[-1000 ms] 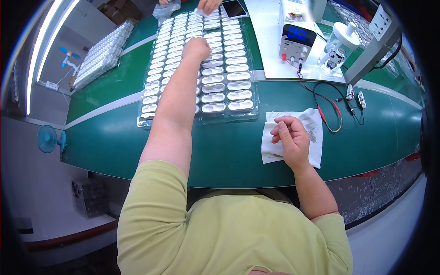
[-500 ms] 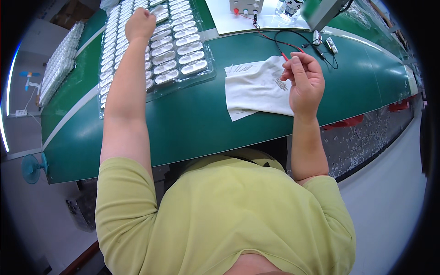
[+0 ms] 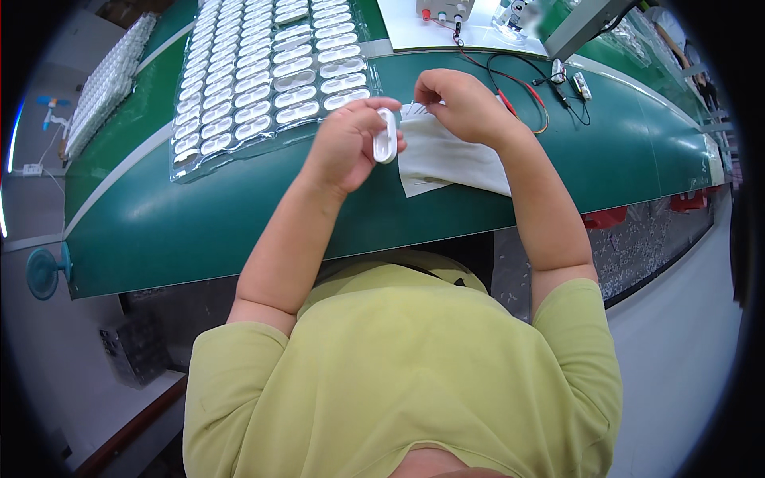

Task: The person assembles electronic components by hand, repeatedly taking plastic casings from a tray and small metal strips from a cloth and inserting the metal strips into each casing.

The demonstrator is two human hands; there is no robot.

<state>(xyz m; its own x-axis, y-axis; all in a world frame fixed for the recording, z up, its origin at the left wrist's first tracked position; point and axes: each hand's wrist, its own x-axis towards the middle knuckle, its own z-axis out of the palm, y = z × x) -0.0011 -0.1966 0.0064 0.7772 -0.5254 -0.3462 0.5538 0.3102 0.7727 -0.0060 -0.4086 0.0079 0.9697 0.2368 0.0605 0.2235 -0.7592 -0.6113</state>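
Note:
My left hand [image 3: 344, 142] is closed round a white oval plastic case part [image 3: 385, 137], held upright above the table just left of the cloth. To its right, my right hand [image 3: 462, 103] has its thumb and fingers curled together; whatever they pinch, if anything, cannot be made out. Beneath that hand and wrist lies a white cloth [image 3: 446, 163], partly covered by them. Several thin slivers [image 3: 416, 110] show at its upper left corner. At the left stands a clear plastic tray [image 3: 275, 142] filled with rows of similar white oval parts [image 3: 253, 110].
A power supply box [image 3: 443, 9] stands on a white board [image 3: 398, 32] at the back. Its red and black leads [image 3: 516, 103] trail over the green table [image 3: 606, 151]. Two small white pieces [image 3: 582, 86] lie near a metal post [image 3: 586, 28]. Another stacked tray [image 3: 111, 84] is far left.
My left hand has come back from the tray toward me and right, carrying a white oval part. My right hand has moved left over the cloth, toward the left hand.

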